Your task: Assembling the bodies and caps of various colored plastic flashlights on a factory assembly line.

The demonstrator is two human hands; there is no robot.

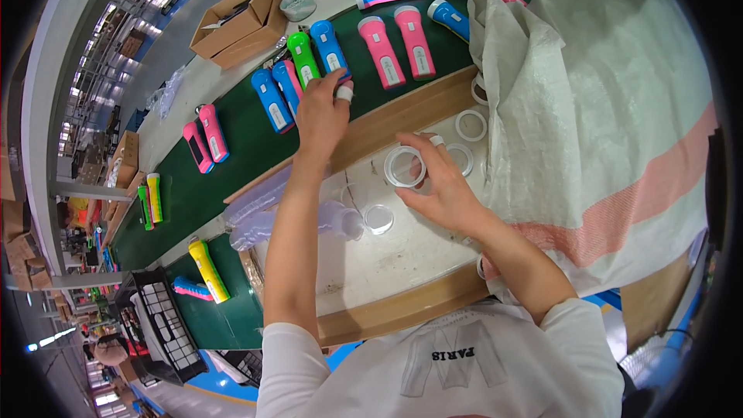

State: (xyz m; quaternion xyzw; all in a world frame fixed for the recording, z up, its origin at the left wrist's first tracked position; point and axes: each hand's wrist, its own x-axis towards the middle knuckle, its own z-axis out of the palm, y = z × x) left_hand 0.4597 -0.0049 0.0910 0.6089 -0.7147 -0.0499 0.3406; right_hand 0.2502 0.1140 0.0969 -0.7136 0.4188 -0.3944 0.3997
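Observation:
My left hand (325, 114) reaches to the green belt, fingers closed at the near end of a blue flashlight (328, 40). Its fingertips partly cover that end, and a white finger cover wraps one digit. Right beside it lie a green flashlight (300, 53) and two more blue ones, one a blue flashlight with pink (286, 81) and the other a blue flashlight (271, 99). My right hand (443, 190) grips a clear round lens with a white rim (405, 166) above the white worktop. One of its fingers also wears a white cover.
Loose white rings (470, 125) and a clear disc (379, 219) lie on the worktop (371, 271), near clear plastic sleeves (255, 220). A big white woven sack (588, 108) covers the right side. Pink flashlights (381, 52) sit farther along the belt; a cardboard box (238, 22) stands behind.

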